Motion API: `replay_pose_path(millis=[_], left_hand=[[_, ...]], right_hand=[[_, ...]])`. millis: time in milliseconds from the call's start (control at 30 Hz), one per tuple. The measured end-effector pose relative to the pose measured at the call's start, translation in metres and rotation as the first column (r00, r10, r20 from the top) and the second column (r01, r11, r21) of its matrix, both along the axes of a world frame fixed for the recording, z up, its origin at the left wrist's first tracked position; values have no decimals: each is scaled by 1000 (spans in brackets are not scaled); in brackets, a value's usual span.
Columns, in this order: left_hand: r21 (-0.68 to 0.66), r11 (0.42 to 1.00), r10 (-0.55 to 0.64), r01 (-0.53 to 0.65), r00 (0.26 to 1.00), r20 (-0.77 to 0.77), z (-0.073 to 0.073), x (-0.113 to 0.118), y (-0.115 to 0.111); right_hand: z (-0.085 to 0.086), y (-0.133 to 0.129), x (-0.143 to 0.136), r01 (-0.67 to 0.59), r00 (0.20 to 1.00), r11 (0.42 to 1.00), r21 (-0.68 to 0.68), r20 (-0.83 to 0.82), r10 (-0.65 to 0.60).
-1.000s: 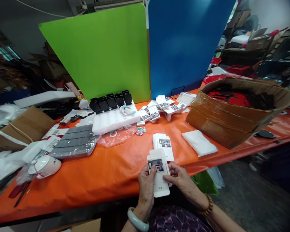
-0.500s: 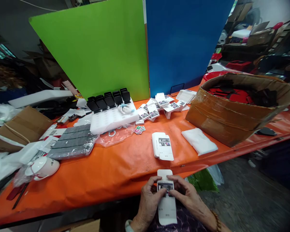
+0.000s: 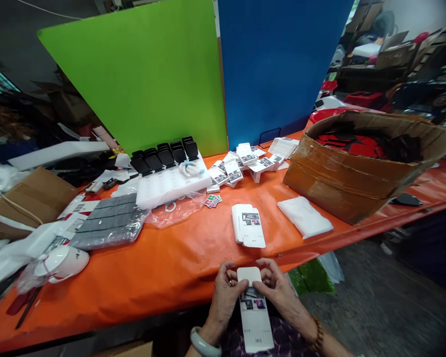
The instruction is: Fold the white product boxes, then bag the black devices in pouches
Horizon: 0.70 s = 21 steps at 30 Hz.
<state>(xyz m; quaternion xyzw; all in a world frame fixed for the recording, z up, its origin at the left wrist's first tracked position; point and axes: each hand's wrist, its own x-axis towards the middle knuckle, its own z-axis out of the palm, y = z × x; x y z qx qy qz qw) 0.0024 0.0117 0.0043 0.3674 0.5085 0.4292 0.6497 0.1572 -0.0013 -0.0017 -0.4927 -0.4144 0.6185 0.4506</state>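
Note:
Between my two hands is a white printed carton (image 3: 255,317), flat and long, with small pictures on its face and a blank flap at the top. My left hand (image 3: 225,295) grips its upper left edge, thumb on the front and fingers curled at the side. On the upper right edge my right hand (image 3: 278,290) does the same, its thumb close to the left one near the flap's fold. Just beyond, on the orange table cover (image 3: 193,248), lies a stack of similar flat cartons (image 3: 250,225).
Farther back is a heap of folded white boxes (image 3: 232,168). Black holders (image 3: 165,156) stand on a white foam block (image 3: 171,186). A big cardboard box (image 3: 342,183) is at right, beside a white packet (image 3: 305,216). A white mug (image 3: 65,263) sits at left; green and blue panels rise behind.
Both thumbs have slid up the carton from its pictures to the flap's fold, and the fingers have moved outward from the flap. The view has shifted slightly.

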Motion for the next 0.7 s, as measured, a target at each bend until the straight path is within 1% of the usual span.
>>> replay_pose_path(millis=[33, 67, 133, 200, 267, 400, 500, 600, 700], left_hand=[[-11, 1000, -23, 23, 1000, 19, -1, 0, 1], [-17, 998, -52, 53, 998, 20, -1, -1, 1], [-13, 996, -86, 86, 996, -19, -3, -2, -1], [-4, 997, -74, 74, 993, -89, -4, -4, -4], [3, 998, -59, 60, 988, -142, -4, -5, -8], [4, 999, -44, 45, 989, -142, -3, -5, -10], [-21, 1000, 5, -7, 994, -105, -1, -1, -7], [-40, 999, 24, -27, 997, -78, 2, 2, -2], [-47, 999, -9, 3, 994, -113, 5, 2, 1]], right_hand=[[1, 1, 2, -38, 999, 999, 3, 4, 38], [2, 2, 5, -72, 996, 997, 24, 50, 71], [4, 1, 9, -119, 973, 986, 116, 214, 92], [6, -3, 12, -171, 934, 962, 214, 346, 90], [7, -6, 13, -207, 918, 945, 253, 384, 99], [7, -8, 13, -187, 921, 957, 220, 377, 94], [9, -3, 11, -138, 933, 978, 158, 353, 75], [13, 5, 8, -88, 975, 996, 20, 205, 82], [13, 12, 7, -83, 995, 991, -106, 53, 89]])
